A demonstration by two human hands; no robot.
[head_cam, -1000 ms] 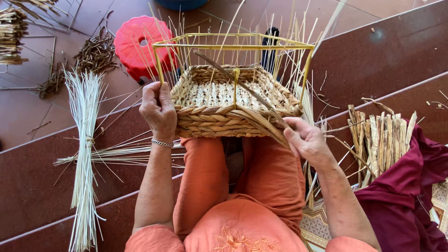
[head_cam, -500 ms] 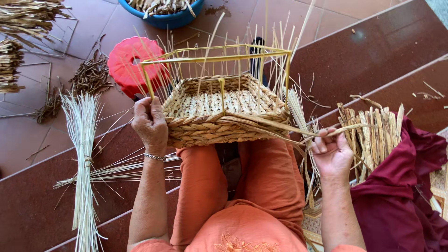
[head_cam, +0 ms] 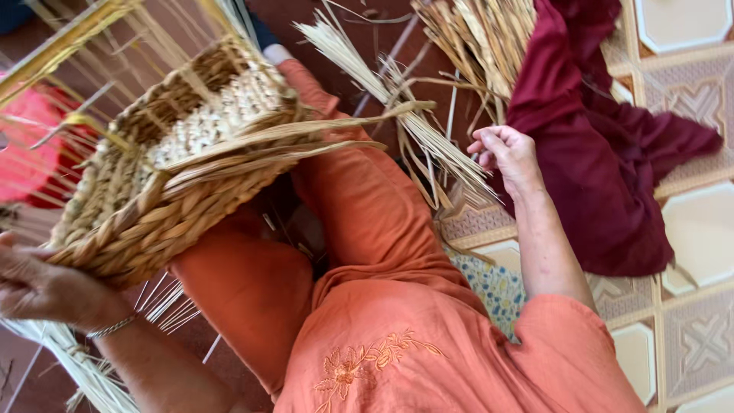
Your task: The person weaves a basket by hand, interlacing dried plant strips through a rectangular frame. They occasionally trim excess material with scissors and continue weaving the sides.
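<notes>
Half-woven basket (head_cam: 176, 176) tilted on the lap, one hand on it, the other at loose straw.

Left hand (head_cam: 38, 287) at the near left, fingers closed on the basket's near corner. Right hand (head_cam: 508, 153) to the right, well apart from the basket, fingers curled together over a bundle of straw (head_cam: 405, 115) fanned across the floor. Dark red cloth (head_cam: 604, 153) just beyond the right hand; red stool (head_cam: 27, 153) at the far left behind the basket.

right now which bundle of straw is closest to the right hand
The pale thin-straw bundle fanned right beside the right hand; the coarser bundle lies farther up by the maroon cloth.
</notes>
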